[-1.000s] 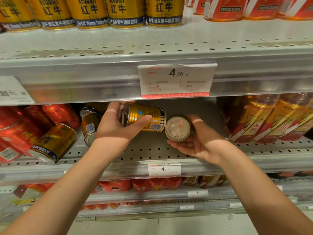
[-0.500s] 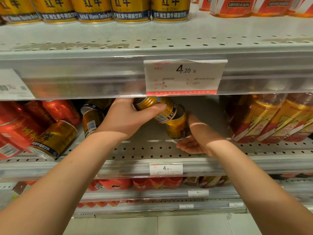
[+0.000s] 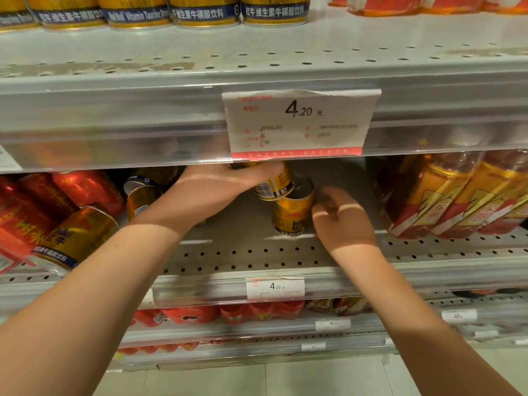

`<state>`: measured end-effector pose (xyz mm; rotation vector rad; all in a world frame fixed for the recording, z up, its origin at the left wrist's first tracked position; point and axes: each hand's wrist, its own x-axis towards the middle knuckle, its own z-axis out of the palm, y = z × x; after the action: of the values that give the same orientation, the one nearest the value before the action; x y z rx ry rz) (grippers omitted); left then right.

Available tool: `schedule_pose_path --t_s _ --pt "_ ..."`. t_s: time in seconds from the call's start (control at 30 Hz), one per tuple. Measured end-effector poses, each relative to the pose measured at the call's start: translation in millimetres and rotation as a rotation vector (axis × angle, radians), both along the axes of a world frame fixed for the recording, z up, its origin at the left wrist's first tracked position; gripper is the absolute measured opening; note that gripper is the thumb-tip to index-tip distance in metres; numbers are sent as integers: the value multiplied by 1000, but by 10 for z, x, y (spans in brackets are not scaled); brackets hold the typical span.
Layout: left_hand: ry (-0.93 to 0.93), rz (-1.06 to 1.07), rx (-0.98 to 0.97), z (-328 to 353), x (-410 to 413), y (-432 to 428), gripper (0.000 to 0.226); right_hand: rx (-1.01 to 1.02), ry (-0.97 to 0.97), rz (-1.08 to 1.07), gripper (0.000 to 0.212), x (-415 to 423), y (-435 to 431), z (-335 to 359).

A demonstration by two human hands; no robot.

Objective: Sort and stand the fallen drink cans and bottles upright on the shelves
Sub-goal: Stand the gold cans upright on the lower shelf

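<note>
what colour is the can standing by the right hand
Gold: the upright metal drink can, best in the head view.

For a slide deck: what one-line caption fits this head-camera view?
Left hand holds a tilted can over an upright can that the right hand grips on the shelf.

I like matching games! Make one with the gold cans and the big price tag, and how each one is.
1. higher centre can
2. lower centre can
3. gold can beside red cans
4. big price tag

A. lying tipped over
B. standing on the shelf
C. stuck on a shelf edge
D. tilted in the left hand

Pairs: 1-D, 2-B, 3-A, 4-C
</note>
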<state>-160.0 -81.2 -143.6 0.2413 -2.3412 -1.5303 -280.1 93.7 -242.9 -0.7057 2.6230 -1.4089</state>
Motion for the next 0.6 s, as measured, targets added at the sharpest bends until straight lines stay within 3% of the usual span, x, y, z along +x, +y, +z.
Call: schedule_pose_path --t_s 0.13,0.27,0.37,0.5,0.6 --pt "37 -28 28 -42 -92 10 43 -34 -157 156 40 106 -11 -49" --pt "21 -29 48 -106 -151 10 45 10 -162 154 73 130 -48 -6" --pt "-20 -47 33 -160 -128 -18 43 -21 -92 110 69 102 -71 4" --pt "-63 -87 94 -247 -148 -13 14 -46 -104 161 61 39 -81 -17" --pt "-28 -104 104 -292 -198 3 40 -61 -124 228 57 -4 -79 -11"
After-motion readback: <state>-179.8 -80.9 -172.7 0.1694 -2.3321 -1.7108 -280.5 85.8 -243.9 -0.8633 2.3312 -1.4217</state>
